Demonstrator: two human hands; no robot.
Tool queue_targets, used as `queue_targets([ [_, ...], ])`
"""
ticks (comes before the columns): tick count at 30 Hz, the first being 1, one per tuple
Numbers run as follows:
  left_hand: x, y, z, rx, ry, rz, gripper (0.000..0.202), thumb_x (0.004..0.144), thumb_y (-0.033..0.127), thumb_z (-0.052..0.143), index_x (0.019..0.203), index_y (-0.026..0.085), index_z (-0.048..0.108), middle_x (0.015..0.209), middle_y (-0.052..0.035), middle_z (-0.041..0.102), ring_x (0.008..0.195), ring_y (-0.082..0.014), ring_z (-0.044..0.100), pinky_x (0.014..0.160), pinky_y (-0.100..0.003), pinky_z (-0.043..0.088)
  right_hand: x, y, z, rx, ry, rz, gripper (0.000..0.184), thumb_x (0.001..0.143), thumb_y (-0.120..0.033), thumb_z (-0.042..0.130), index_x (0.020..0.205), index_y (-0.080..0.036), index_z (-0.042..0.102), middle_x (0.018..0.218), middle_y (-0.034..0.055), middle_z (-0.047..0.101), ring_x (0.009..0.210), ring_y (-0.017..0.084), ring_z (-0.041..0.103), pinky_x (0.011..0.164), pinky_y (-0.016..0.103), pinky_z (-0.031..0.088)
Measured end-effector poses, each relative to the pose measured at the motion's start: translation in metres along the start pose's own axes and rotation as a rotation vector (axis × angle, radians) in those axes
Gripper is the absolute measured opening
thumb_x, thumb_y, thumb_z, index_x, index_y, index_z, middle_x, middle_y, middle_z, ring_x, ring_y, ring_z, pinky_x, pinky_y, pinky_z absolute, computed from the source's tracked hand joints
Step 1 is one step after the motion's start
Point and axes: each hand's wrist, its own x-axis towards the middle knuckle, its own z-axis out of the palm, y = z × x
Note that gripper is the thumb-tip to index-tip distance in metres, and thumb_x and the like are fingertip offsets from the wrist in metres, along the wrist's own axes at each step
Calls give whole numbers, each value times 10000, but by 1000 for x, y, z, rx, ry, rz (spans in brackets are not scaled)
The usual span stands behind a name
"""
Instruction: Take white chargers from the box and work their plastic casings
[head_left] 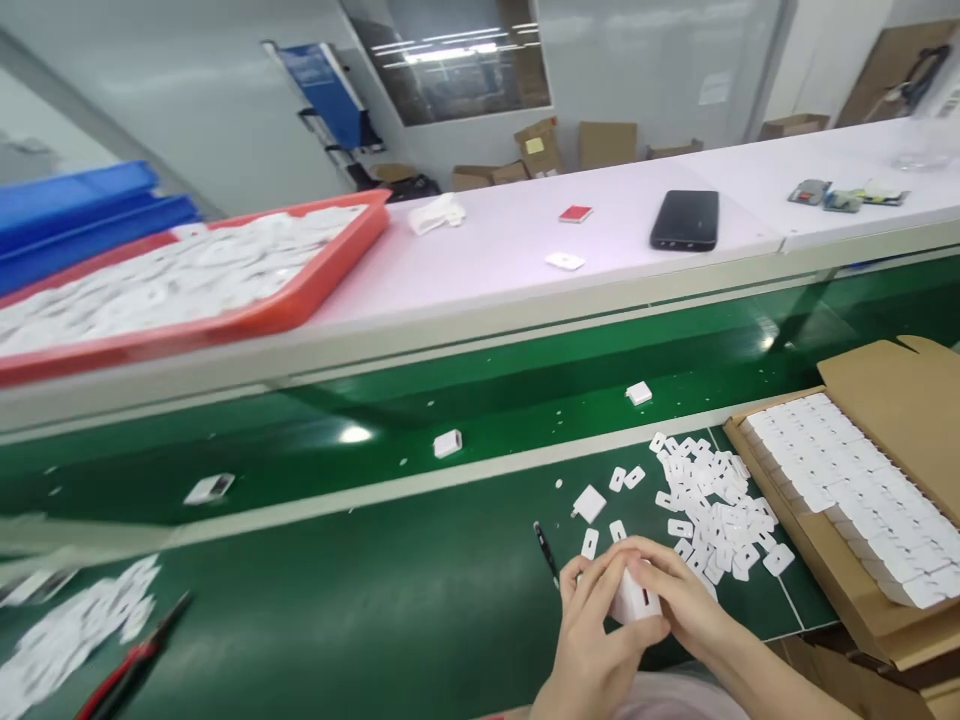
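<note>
Both of my hands meet at the bottom centre around one small white plastic charger body [634,598]. My left hand [592,630] wraps it from the left, fingers curled. My right hand [679,600] closes over it from the right. Just beyond my fingers lies a pile of several small white plastic pieces [712,510] on the green surface. Another white charger body [589,503] lies apart from the pile, and a black pen-like tool [545,548] rests to the left of my hands.
A cardboard box [911,405] packed with rows of white charger bodies stands at the right. Single white charger bodies [448,443] lie along the green conveyor belt [525,400]. A red tray [330,275] of white parts, a black phone [685,219] and red-handled pliers [131,660] are nearby.
</note>
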Motion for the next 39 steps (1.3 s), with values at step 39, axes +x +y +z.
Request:
queue_targets([
  [39,88,-247,176,-142,-448,-878,743,844,655,567,1447,240,437,1312,-161,674,1198,-413,655,905,-532,609,-71,21,-248,-864,1545,-102,476,845,-346,566,1306,-229,539,1317,145,515,1142,341,603,960,490,530],
])
